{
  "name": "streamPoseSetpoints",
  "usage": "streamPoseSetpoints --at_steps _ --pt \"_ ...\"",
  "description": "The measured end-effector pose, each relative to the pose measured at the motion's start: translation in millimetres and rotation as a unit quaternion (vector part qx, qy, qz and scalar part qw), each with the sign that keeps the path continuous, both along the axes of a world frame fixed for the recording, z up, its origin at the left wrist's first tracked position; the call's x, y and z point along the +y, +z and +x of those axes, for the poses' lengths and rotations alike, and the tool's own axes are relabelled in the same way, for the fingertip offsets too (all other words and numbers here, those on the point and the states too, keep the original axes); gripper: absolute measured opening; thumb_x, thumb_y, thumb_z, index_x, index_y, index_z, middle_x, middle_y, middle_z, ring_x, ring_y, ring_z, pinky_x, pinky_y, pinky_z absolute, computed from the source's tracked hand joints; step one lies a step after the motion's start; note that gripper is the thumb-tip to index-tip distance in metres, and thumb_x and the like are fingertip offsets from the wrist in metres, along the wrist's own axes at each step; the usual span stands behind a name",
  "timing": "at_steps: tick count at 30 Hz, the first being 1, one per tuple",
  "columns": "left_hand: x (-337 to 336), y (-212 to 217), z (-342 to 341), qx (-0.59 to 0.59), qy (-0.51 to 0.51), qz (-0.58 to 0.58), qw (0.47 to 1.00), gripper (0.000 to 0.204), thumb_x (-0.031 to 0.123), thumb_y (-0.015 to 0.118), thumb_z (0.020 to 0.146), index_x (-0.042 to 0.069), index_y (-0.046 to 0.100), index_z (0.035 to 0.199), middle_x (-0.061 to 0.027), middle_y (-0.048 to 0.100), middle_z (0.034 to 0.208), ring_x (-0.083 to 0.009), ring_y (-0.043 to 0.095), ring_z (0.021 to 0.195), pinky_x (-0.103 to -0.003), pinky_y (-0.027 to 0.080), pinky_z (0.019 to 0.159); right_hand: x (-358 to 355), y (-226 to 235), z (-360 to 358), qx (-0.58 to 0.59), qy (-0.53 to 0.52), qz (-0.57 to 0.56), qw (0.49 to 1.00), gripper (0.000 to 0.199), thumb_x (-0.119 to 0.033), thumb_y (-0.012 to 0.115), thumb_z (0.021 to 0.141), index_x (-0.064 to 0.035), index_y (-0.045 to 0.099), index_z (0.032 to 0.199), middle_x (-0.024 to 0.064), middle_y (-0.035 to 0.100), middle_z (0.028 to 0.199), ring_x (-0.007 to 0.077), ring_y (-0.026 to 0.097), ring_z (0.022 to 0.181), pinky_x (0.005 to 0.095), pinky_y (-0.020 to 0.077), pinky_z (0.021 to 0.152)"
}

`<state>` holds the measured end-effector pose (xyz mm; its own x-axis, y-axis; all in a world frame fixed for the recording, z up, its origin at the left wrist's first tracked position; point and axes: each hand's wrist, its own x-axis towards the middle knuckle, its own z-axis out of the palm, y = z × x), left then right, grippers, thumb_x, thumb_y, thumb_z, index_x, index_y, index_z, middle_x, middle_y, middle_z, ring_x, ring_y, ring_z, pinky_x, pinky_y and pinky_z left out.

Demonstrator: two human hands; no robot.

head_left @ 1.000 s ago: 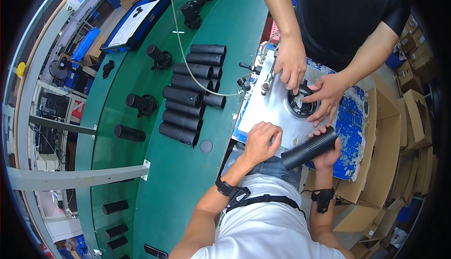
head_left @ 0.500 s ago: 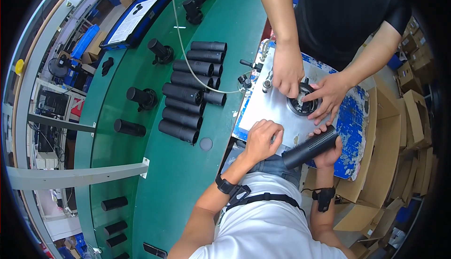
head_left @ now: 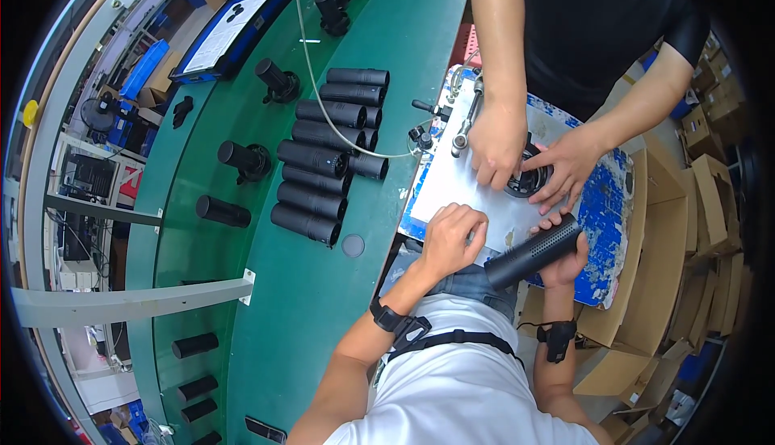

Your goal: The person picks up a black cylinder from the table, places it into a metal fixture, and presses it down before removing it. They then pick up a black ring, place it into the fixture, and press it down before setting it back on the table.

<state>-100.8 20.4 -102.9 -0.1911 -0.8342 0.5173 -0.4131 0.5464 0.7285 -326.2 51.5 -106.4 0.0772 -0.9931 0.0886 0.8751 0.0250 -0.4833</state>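
My right hand [head_left: 565, 261] grips a black cylinder with a perforated band [head_left: 533, 253], tilted, from its right side. My left hand [head_left: 454, 241] hovers at the near edge of a metal plate [head_left: 452, 191], its fingers curled; the inside of the palm is hidden. Across from me, a person in black works on a black ring-shaped part [head_left: 531, 177] on the plate. One of that person's hands [head_left: 496, 148] reaches over its left side, while the other [head_left: 571, 166] steadies its right side. A ratchet wrench [head_left: 464, 134] lies at the plate's left side.
Left of me runs a green work surface [head_left: 323, 308] with rows of black cylinders [head_left: 311, 158], a dark disc [head_left: 353, 245] and standing black assemblies [head_left: 245, 161]. A thin hose [head_left: 311, 73] crosses it. A grey metal beam [head_left: 137, 306] spans the left. Open cardboard boxes [head_left: 654, 235] stand at right.
The other person's hand on the left has shifted and turned over the ring part, and more of the wrench shows. Assemblies on the far-left lane have moved slightly upward. My hands stay put.
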Motion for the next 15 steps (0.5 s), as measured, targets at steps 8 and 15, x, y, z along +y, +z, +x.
streamPoseSetpoints --at_steps 8,15 --pt "2 1 4 0.001 0.003 -0.002 1.0 0.006 0.003 0.064 0.075 0.007 0.061 0.078 -0.0046 0.054 0.067 -0.0251 0.051 0.063 -0.036 0.039 0.059 1 3 1 -0.01 0.0 0.008 1.0 0.054 -0.034 0.063 0.086 -0.0065 0.039 0.125 0.0065 0.048 0.106 0.0223 0.05 0.104 0.0425 0.0372 0.101" --pt "37 31 8 0.107 -0.2 0.226 0.947 0.057 0.017 0.077 0.075 0.004 0.053 0.125 -0.0091 0.063 0.098 -0.0215 0.061 0.091 -0.032 0.05 0.078 -5 47 4 -0.077 -0.076 -0.08 0.991 0.054 -0.019 0.073 0.066 -0.0126 0.04 0.109 0.0004 0.045 0.095 0.0157 0.048 0.091 0.0371 0.036 0.097"
